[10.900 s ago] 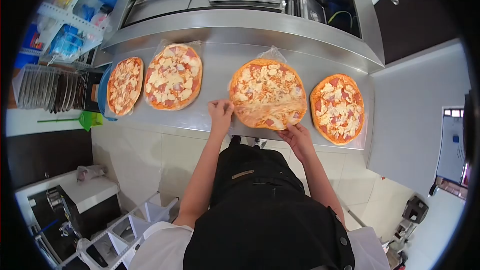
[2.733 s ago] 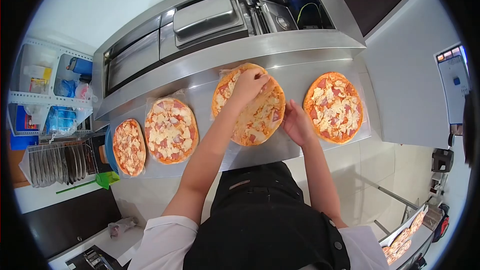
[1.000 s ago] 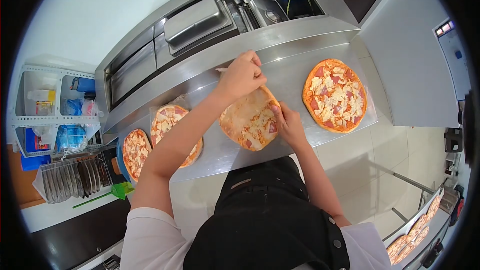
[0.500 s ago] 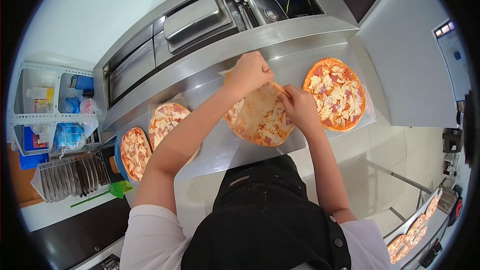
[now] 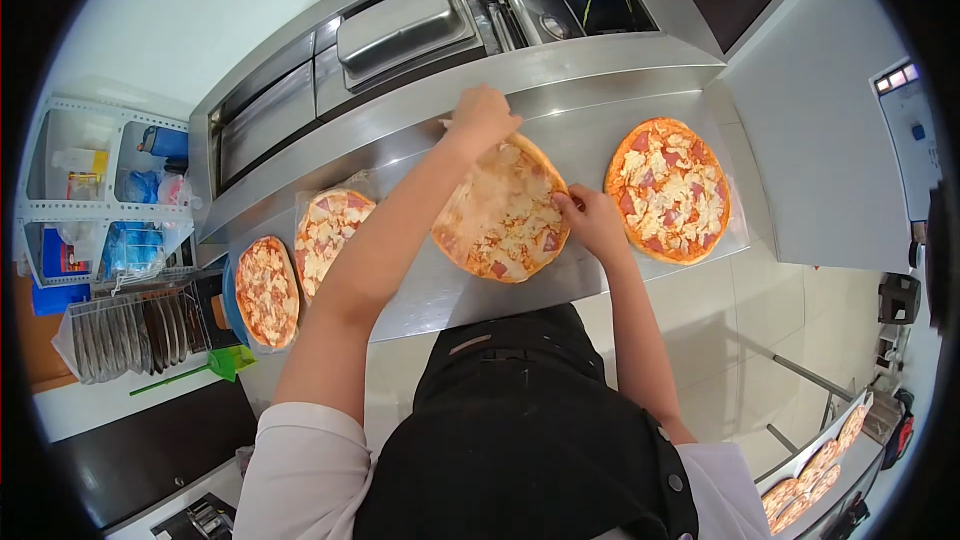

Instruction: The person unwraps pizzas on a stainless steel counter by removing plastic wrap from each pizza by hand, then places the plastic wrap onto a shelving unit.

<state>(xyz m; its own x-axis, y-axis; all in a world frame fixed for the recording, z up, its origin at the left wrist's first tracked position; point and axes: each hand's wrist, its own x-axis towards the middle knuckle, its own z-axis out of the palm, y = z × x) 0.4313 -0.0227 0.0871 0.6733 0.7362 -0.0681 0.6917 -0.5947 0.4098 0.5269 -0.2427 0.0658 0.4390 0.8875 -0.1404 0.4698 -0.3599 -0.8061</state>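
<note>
Steel counter (image 5: 420,306), round pizza (image 5: 512,228) facing upward.

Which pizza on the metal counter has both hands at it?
The pizza second from the right: left hand over its far side, right hand at its right edge. No other pizza has both.

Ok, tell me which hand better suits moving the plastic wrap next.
Left hand, probably: it seems to grip the plastic wrap over the cheese-topped pizza; the right hand touches that pizza's right edge.
</note>
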